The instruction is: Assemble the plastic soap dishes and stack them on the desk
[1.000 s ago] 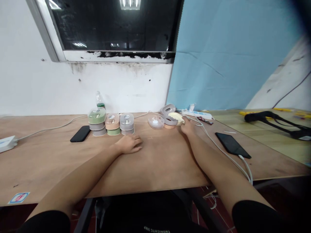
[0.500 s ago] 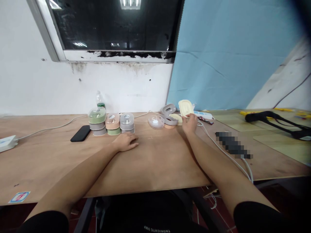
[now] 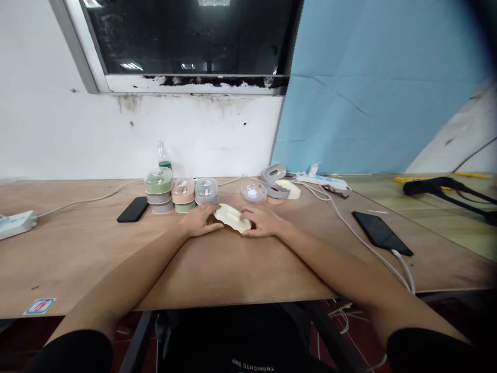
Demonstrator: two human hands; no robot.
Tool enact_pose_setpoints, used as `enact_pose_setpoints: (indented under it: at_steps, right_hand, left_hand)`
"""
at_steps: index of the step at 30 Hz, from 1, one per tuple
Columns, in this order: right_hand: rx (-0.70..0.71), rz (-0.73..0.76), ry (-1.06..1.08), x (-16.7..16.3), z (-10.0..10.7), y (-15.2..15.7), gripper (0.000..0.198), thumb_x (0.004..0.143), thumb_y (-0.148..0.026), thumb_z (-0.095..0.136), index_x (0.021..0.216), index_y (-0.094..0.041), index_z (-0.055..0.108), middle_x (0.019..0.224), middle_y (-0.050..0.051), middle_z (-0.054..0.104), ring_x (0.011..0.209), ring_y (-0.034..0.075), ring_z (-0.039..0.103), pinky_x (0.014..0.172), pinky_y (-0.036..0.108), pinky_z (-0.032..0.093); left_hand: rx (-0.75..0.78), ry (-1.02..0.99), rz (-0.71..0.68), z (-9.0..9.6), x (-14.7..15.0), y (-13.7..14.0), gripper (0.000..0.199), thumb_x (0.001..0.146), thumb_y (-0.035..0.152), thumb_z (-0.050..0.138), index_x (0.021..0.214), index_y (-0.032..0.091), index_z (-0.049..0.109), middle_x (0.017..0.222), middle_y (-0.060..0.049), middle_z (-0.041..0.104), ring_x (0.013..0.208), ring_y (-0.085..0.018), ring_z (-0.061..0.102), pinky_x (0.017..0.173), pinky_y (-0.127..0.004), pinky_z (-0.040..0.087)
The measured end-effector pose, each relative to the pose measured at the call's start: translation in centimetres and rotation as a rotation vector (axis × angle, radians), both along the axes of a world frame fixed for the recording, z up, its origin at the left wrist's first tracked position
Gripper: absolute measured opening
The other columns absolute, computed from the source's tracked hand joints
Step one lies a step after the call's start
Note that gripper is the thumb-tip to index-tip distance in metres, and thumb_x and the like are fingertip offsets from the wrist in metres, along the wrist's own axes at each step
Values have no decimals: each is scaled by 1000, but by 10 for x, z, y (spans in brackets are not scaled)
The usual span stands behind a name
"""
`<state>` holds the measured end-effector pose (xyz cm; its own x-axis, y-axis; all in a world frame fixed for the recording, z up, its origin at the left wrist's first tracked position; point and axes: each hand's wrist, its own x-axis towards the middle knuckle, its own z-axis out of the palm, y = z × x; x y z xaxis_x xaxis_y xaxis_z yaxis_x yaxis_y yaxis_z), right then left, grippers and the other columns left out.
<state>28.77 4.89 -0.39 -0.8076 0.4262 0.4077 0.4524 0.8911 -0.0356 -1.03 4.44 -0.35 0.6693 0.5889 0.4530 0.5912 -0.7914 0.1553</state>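
Note:
A cream plastic tray, shallow with a raised middle, is held tilted just above the table's centre. My right hand grips its right end, thumb below and fingers on top. At the left end, my left hand has its fingers and thumb closed round the edge. Behind the hands stand stacked plastic boxes with clear lids: green over grey, peach over green and a grey one. Right of these lie a clear lid, grey oval-slotted parts and another cream piece.
Black phones lie left and right, the right one with a cable plugged in. A bottle stands behind the stacks. Power strips and white cables run along the back; a black frame lies at far right.
My right hand has brought the cream tray from the back right to the table's centre. My left hand, flat on the table before, now grips its left end. The view has shifted slightly.

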Motion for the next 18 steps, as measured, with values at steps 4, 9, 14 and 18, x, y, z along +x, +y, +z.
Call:
enact_pose_setpoints:
  at_steps: [4, 9, 14, 18]
  right_hand:
    - [-10, -119, 225, 17, 0, 12, 48, 88, -59, 50, 114, -20, 60, 116, 13, 59, 96, 24, 59, 81, 37, 50]
    - [4, -450, 417, 31, -8, 31, 33, 91, -40, 51, 114, -20, 60, 117, 12, 58, 95, 24, 60, 85, 41, 51]
    - [-11, -547, 341, 41, -18, 51, 32, 89, -24, 48, 116, -15, 62, 122, 15, 56, 117, 27, 53, 103, 44, 42]
    - [-13, -541, 306, 45, -23, 57, 30, 88, -15, 44, 110, -16, 64, 112, 13, 61, 110, 25, 56, 99, 43, 45]
  left_hand:
    - [29, 132, -11, -1, 2, 2, 55, 86, 65, 49, 107, 17, 65, 95, -10, 66, 87, -24, 63, 74, -33, 48]
    - [60, 190, -134, -1, 9, -2, 52, 87, 65, 49, 94, 17, 68, 84, -7, 67, 79, -20, 62, 67, -29, 43]
    - [78, 188, -144, -2, 11, -1, 49, 90, 61, 46, 85, 16, 67, 79, -6, 66, 73, -18, 61, 64, -28, 40]
    - [75, 179, -129, -4, 10, 0, 50, 90, 62, 47, 83, 17, 66, 77, -6, 66, 72, -18, 61, 63, -28, 40]
